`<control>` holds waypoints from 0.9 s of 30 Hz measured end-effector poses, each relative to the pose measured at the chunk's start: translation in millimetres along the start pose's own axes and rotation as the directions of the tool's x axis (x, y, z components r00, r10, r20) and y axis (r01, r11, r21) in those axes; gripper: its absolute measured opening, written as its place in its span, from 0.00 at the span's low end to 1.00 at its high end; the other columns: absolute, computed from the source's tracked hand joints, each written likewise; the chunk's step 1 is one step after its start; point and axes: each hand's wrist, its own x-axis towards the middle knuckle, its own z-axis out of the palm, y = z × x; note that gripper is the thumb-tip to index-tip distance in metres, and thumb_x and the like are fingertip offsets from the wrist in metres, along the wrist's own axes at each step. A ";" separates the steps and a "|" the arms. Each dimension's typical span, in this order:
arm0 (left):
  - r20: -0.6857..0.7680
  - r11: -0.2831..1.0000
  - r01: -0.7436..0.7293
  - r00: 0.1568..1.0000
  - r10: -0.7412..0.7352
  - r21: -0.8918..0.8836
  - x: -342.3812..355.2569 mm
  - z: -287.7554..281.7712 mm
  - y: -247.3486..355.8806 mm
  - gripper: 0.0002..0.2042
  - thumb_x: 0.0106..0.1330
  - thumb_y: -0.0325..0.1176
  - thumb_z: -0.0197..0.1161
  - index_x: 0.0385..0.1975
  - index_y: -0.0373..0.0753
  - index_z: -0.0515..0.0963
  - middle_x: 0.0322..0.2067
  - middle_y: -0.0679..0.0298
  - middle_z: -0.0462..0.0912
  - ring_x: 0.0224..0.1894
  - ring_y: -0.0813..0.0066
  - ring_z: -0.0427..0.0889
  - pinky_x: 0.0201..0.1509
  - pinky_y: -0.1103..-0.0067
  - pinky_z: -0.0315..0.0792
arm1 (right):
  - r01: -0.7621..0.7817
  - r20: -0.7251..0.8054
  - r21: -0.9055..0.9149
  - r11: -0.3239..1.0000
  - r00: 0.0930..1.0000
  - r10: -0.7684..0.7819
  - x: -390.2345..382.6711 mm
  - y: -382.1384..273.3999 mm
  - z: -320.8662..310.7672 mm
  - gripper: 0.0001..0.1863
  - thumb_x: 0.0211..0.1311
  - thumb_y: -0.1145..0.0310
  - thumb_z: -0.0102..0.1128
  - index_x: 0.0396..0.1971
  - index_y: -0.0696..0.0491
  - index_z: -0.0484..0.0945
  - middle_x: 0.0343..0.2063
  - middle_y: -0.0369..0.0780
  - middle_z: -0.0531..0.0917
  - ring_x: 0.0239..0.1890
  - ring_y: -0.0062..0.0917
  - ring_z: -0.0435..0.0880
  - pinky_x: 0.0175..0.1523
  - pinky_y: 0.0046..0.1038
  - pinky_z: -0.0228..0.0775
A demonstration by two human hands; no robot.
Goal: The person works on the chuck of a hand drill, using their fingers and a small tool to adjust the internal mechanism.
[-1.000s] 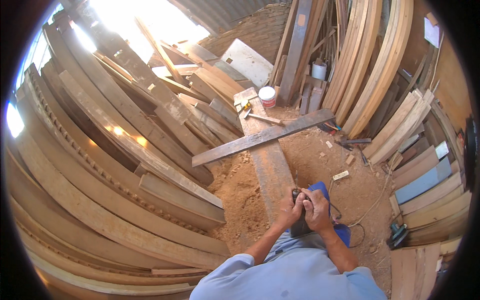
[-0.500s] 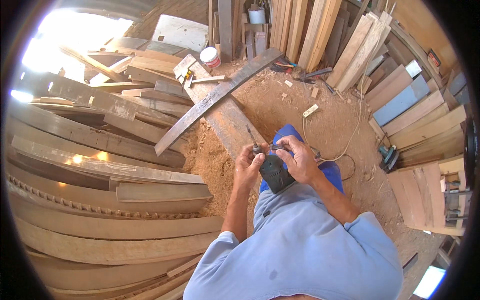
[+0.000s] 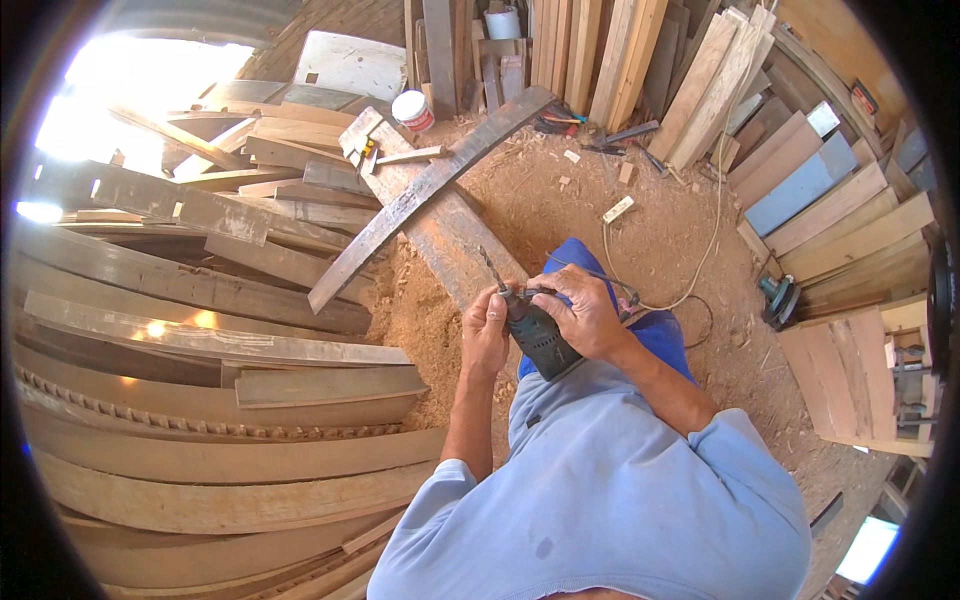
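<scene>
I have a dark green power drill above my lap, its long bit pointing away from me over a worn plank. My left hand is closed around the drill's chuck end, thumb raised alongside it. My right hand pinches a small dark piece at the chuck, perhaps a chuck key; its fingers partly hide it. A dark board lies crosswise on the plank, with a wooden-handled tool and a yellow item beyond it.
Timber stacks fill the left; boards lean on the right. A white bucket, hand tools, a power strip with cords and a teal power tool rest on the sawdust-covered floor around me.
The view has turned, showing more floor at right. My hands have shifted on the drill's front end, the right one coming over to pinch at the chuck; the drill body now shows more.
</scene>
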 end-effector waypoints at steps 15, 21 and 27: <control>0.023 1.000 -0.003 1.000 0.004 -0.021 2.7 -0.2 0.9 0.18 0.74 0.40 0.60 0.51 0.28 0.77 0.45 0.57 0.84 0.46 0.73 0.83 0.53 0.76 0.76 | 0.090 0.000 -0.063 0.994 0.996 -0.090 -0.2 4.3 -2.3 0.09 0.57 0.72 0.68 0.39 0.55 0.84 0.34 0.42 0.85 0.38 0.40 0.81 0.47 0.37 0.71; 0.023 0.999 -0.007 1.000 0.006 0.048 1.9 -3.7 2.9 0.21 0.72 0.42 0.64 0.50 0.27 0.77 0.43 0.59 0.85 0.44 0.74 0.82 0.52 0.77 0.75 | 0.214 0.021 -0.103 0.971 0.977 -0.213 4.1 5.0 -3.6 0.10 0.55 0.75 0.67 0.39 0.53 0.83 0.31 0.41 0.83 0.38 0.39 0.79 0.45 0.39 0.71; -0.018 0.979 -0.002 1.000 0.006 0.203 2.2 0.8 2.9 0.19 0.73 0.42 0.62 0.50 0.30 0.78 0.40 0.62 0.85 0.43 0.76 0.81 0.51 0.78 0.74 | 0.237 0.127 -0.147 0.960 0.967 -0.220 10.1 11.9 -11.7 0.11 0.54 0.76 0.67 0.39 0.52 0.83 0.30 0.40 0.82 0.37 0.38 0.80 0.44 0.37 0.71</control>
